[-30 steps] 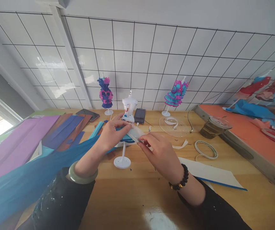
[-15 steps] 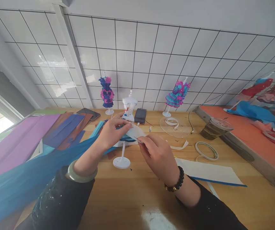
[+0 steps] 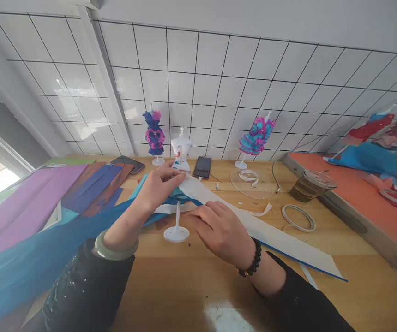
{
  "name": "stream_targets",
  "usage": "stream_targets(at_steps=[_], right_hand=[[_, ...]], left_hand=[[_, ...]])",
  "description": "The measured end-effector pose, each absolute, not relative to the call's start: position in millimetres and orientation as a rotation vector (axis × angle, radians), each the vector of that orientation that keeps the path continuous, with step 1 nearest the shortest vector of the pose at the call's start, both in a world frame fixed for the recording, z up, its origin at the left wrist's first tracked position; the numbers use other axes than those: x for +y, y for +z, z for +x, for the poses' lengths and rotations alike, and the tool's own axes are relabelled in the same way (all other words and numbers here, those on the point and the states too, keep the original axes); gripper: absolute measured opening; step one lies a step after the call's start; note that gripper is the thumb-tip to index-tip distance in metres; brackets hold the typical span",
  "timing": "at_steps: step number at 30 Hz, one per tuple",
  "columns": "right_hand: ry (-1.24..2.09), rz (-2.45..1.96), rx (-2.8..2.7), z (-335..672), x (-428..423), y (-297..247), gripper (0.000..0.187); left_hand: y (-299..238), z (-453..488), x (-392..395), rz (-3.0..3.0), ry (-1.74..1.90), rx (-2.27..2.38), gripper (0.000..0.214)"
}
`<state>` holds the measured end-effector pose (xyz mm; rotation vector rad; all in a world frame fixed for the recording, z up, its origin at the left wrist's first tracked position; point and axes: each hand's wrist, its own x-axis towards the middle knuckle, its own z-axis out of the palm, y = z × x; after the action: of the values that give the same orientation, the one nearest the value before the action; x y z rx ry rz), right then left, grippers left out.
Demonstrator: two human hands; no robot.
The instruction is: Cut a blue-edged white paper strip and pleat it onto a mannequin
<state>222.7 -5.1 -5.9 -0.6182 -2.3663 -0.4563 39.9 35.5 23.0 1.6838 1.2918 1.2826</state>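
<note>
A small white dress-form mannequin (image 3: 181, 140) stands upright before me, with teal and blue paper layers (image 3: 174, 197) around its lower part. My left hand (image 3: 159, 186) is at its waist, thumb and fingers closed on the end of a long paper strip (image 3: 285, 236), white on top with a blue edge. From there the strip slants down to the right across the table. My right hand (image 3: 219, 230) is closed just below the strip, beside the stand's round base (image 3: 176, 234); whatever its curled fingers hold is hidden. A white band (image 3: 172, 209) runs behind the stand's pole.
Blue crepe paper (image 3: 63, 244) and purple sheets (image 3: 42, 189) lie at left. Two dressed mannequins (image 3: 155, 136) stand by the tiled wall. Phones (image 3: 202, 167), a tape roll (image 3: 298, 218), a brown cup (image 3: 311, 185) and an orange surface (image 3: 344, 180) are further off.
The paper strip's near end now lies straight up to my left hand instead of curling by the mannequin. My right hand has moved slightly down and left, away from that end.
</note>
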Motion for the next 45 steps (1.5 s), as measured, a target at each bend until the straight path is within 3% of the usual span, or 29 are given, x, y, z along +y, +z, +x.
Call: stream_targets(at_steps=[4,9,14,18,21,30,39,45], right_hand=[[-0.117,-0.547,-2.272,229.6,-5.5,-0.3,0.017],[0.313,-0.948,-1.928,241.4,3.1,5.4,0.013],[0.75,-1.146,-1.863,249.1,17.0,3.0,0.032],[1.016,-0.935,-1.933,251.6,20.8,-0.1,0.047],[1.208,-0.762,-1.96,252.5,22.7,-2.5,0.048],[1.313,-0.873,-2.01,260.2,25.9,5.7,0.029],[1.143,-1.145,-2.146,271.8,21.7,23.2,0.028],[1.307,-1.112,-2.204,276.6,20.8,26.0,0.035]], left_hand=[[26.5,39.3,32.9,1.727,1.275,1.318,0.017],[29.3,37.6,28.8,1.882,1.31,1.245,0.017],[40.7,37.6,17.1,1.988,1.263,1.144,0.015],[50.0,39.4,6.4,2.083,1.218,1.048,0.013],[55.2,40.0,0.6,2.145,1.185,1.006,0.014],[64.6,28.6,-2.8,2.262,1.155,1.126,0.013],[65.5,20.2,-2.7,2.28,1.22,1.34,0.015],[64.6,14.2,-0.8,2.29,1.342,1.535,0.02]])
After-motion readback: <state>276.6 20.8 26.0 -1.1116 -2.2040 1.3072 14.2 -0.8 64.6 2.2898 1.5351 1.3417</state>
